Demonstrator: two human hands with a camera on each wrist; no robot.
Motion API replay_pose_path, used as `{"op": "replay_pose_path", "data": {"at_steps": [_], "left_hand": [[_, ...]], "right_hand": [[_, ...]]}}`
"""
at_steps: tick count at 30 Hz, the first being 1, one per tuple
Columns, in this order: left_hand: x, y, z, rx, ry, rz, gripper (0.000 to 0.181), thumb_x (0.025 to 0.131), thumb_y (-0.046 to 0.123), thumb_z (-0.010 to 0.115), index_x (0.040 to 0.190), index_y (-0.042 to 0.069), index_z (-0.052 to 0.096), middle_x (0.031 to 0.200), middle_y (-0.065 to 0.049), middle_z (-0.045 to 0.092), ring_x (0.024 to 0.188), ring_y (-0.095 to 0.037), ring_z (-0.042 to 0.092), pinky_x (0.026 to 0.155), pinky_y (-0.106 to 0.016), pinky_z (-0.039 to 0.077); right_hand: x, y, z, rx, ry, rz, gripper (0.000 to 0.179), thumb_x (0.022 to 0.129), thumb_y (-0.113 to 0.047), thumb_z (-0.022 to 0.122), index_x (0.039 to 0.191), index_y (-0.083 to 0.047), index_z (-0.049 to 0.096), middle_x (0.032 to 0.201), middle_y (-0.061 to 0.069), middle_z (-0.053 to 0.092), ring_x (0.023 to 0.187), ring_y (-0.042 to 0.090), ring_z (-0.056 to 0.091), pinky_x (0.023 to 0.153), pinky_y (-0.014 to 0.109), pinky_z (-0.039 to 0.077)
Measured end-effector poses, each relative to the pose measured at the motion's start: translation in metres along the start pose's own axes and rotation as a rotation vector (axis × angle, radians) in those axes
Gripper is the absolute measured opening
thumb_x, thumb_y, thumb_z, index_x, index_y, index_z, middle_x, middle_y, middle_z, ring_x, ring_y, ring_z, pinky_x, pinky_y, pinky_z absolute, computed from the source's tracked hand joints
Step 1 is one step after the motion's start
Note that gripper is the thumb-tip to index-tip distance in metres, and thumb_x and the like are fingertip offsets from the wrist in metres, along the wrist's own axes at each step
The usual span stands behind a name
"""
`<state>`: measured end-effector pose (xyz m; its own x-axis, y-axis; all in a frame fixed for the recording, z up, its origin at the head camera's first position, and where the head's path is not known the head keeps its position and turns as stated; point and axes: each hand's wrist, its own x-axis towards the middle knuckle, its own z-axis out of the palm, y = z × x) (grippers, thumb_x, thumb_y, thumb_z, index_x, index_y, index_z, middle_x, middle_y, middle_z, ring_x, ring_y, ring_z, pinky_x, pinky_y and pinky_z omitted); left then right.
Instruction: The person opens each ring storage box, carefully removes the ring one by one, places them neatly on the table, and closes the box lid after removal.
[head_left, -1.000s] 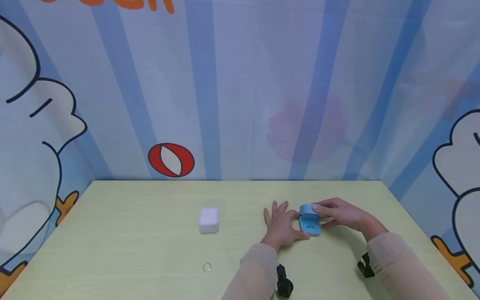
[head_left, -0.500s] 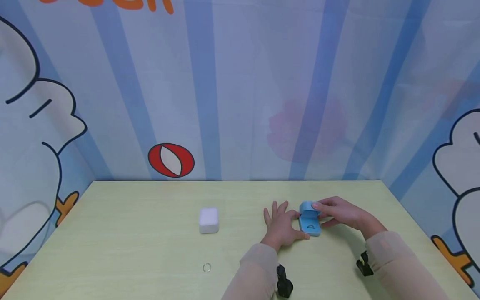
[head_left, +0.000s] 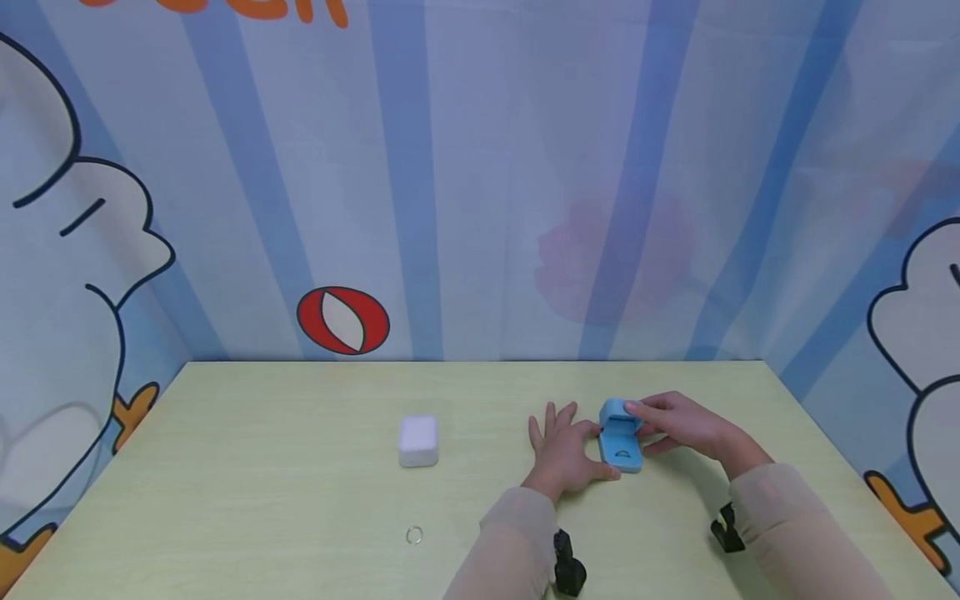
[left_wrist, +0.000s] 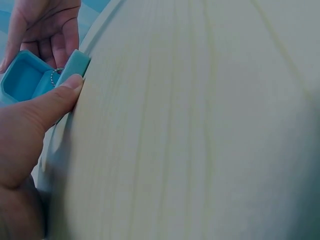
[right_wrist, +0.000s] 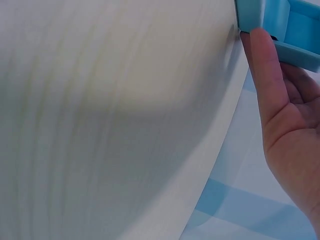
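Observation:
A light blue ring box (head_left: 620, 452) stands on the table with its lid (head_left: 613, 408) raised. Inside it sits a ring (left_wrist: 54, 76), its beaded band visible in the left wrist view. My left hand (head_left: 564, 457) grips the base between thumb and forefinger from the left, the other fingers spread. From the right, my right hand (head_left: 690, 425) pinches the lid's edge, thumb on top; its lower fingers are near the base's side. In the right wrist view, a finger of that hand (right_wrist: 292, 120) touches the box beside the hinge.
A small white rounded box (head_left: 417, 442) stands left of the hands. Closer to the front lies a thin loose ring (head_left: 414, 535). The pale wooden table (head_left: 285, 467) ends at a printed blue cloth backdrop (head_left: 480, 208).
The lid has tipped a little further back and up, and my right hand has risen slightly with it. My left hand stays where it was on the base.

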<state>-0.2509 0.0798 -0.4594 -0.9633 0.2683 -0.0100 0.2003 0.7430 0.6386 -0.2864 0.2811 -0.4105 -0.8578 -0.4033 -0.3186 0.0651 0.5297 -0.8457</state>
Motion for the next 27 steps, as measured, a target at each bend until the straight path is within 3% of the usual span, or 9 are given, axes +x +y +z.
{"op": "replay_pose_path", "data": {"at_steps": [12,20,27], "left_hand": [[0.0007,-0.0012,-0.0007,-0.013,-0.006,0.008,0.059,0.072,0.047,0.079,0.122,0.022,0.062,0.154,-0.004,0.029,0.147,-0.033,0.007,0.115,-0.058,-0.001],[-0.0002,-0.0019,-0.0012,-0.006,-0.012,0.026,0.064,0.072,0.055,0.074,0.123,0.019,0.062,0.154,-0.005,0.029,0.147,-0.034,0.006,0.114,-0.059,-0.002],[-0.0009,-0.0024,-0.0029,-0.039,-0.025,0.030,0.060,0.073,0.050,0.075,0.121,0.016,0.063,0.153,-0.006,0.029,0.147,-0.034,0.007,0.114,-0.059,-0.002]], "right_hand": [[-0.0008,-0.0025,0.0042,-0.021,0.057,0.026,0.070,0.096,-0.046,0.047,0.135,0.011,0.042,0.124,0.025,0.057,0.104,0.026,0.064,0.082,0.041,0.056],[-0.0002,-0.0025,0.0073,-0.027,0.073,0.022,0.069,0.096,-0.047,0.047,0.135,0.011,0.043,0.126,0.026,0.055,0.105,0.028,0.064,0.082,0.041,0.056],[-0.0004,-0.0027,0.0079,-0.038,0.087,0.016,0.071,0.096,-0.047,0.047,0.136,0.011,0.040,0.128,0.028,0.053,0.104,0.028,0.064,0.081,0.041,0.056]]}}
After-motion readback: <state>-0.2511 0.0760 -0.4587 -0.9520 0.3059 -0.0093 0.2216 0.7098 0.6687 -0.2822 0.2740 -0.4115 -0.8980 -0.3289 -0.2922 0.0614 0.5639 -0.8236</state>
